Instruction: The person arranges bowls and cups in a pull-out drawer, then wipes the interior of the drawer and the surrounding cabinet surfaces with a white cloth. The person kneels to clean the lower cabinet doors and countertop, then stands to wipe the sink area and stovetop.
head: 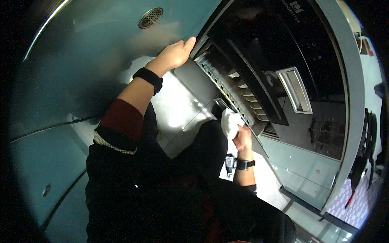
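My right hand (243, 138) grips a crumpled white cloth (232, 123) close to the front panel of an open drawer. A metal recessed handle (220, 104) shows on this panel just beyond the cloth. Inside the drawer (217, 71), several white dishes (252, 98) stand in a row in a rack. My left hand (174, 56) reaches forward to the corner between a teal cabinet panel (100, 54) and the drawer's far end. Its thumb is stretched out; the other fingers are mostly hidden, so its hold is unclear.
Above the drawer is a black glossy appliance front (261, 36) with a metal handle (294, 89). A grey countertop edge (354, 91) runs along the right, with dark utensils (366, 145) beyond it. A round vent (151, 18) sits in the teal panel. Pale floor tiles (179, 103) lie below.
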Motion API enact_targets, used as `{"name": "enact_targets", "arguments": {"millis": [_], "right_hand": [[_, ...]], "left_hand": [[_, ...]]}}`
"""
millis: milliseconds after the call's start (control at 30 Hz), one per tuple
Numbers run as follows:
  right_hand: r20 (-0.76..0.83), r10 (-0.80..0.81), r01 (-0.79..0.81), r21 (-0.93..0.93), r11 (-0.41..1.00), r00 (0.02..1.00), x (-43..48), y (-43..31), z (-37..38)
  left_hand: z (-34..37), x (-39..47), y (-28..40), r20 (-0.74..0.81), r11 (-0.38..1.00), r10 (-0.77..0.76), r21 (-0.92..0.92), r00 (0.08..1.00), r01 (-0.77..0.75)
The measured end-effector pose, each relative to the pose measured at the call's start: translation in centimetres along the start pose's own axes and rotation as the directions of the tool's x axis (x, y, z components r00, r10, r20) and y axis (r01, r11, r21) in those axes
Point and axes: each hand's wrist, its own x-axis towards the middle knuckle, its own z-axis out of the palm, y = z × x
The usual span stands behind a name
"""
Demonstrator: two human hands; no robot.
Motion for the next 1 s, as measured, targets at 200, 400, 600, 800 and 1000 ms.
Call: {"name": "enact_targets", "arguments": {"millis": [200, 400, 600, 800, 1000], "right_hand": [[0.005, 0.008, -0.008, -0.024, 1.0, 1.0, 2.5, -2.4, -0.6], [-0.038, -0.068, 0.066, -0.061, 0.996, 0.997, 5.4, -4.3, -0.9], [0.012, -0.068, 0.069, -0.036, 0.997, 0.998, 6.3, -5.8, -0.2], [-0.238, -0.163, 0.13, -0.147, 0.98, 0.957, 6.0, -4.6, 2.8], [0.457, -0.552, 0.628, -0.761, 0.163, 0.698, 8.3, -4.5, 13.0]], "left_hand": [[0.1, -0.2, 0.0, 0.066, 0.99, -0.071, 0.124, 0.995, 0.062], [-0.6, -1.0, -0.2, 0.108, 0.952, -0.021, 0.305, 0.994, -0.013], [-3.4, -3.5, 0.3, 0.13, 0.976, 0.068, 0.196, 0.989, -0.093], [-2.9, -4.0, 1.7, 0.286, 0.948, -0.021, 0.31, 0.958, -0.071], [-1.4, -3.1, 1.6, 0.354, 0.894, -0.057, 0.435, 0.934, -0.11]]}}
